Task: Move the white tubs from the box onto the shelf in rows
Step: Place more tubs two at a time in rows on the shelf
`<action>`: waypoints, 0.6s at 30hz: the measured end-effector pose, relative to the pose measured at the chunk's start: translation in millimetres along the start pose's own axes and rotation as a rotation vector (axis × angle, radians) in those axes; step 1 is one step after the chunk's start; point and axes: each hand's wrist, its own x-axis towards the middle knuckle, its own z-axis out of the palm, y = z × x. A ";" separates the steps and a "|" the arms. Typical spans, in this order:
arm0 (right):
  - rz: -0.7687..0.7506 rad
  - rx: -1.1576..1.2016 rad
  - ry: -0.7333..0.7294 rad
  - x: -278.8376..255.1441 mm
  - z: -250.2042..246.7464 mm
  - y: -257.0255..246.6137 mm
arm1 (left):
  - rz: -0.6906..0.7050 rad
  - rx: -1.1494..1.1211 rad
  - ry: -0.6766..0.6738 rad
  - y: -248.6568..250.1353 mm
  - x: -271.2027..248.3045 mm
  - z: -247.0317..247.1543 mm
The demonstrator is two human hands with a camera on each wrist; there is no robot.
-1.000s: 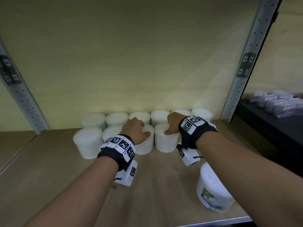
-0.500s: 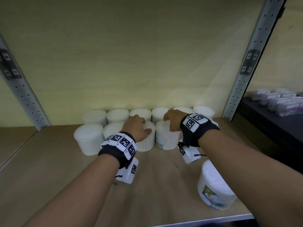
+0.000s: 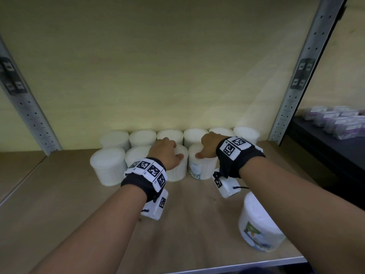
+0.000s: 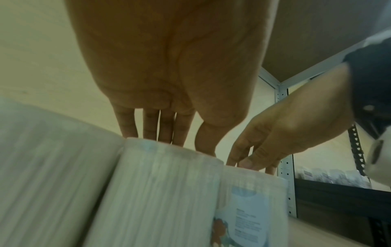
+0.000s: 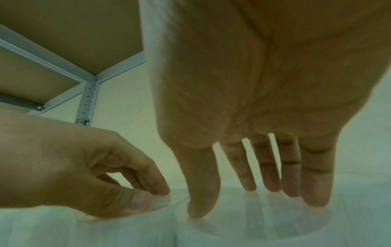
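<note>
On the wooden shelf (image 3: 59,204), against its back panel, six white tubs are standing in a back row (image 3: 115,138), and a second row is forming just in front of them. The left hand (image 3: 166,154) is resting on top of the third tub (image 3: 177,171) of that front row, counting from the left; in the left wrist view its fingers (image 4: 127,123) are reaching down straight and close together onto the tub's top edge, with the thumb alongside, not curled round anything. The right hand (image 3: 209,147) is sitting on the fourth tub (image 3: 201,167), just beside the third and touching it, with a printed label and barcode showing on its side. In the right wrist view its fingers (image 5: 315,183) are spread slightly and extended, tips pressing on the tub's clear lid, thumb down at the near rim. Two more front-row tubs (image 3: 107,167) are standing to the left of the left hand. Nearer the shelf's front edge, well apart from the rows and under the right forearm, one lone tub (image 3: 256,224) with a coloured label is leaning. Beyond the right metal upright (image 3: 292,91), purple packets (image 3: 339,123) are lying on a dark surface.
</note>
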 end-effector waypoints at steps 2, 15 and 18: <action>0.003 -0.017 0.002 0.5 1.9 0.8 | 0.000 0.000 -0.003 0.0 0.0 -0.2; -0.083 0.009 -0.031 -5.1 -3.7 2.0 | 0.000 -0.010 -0.015 -1.2 0.2 -0.2; -0.133 0.056 -0.067 -6.9 -6.4 5.3 | -0.002 -0.018 -0.018 -1.3 0.9 0.2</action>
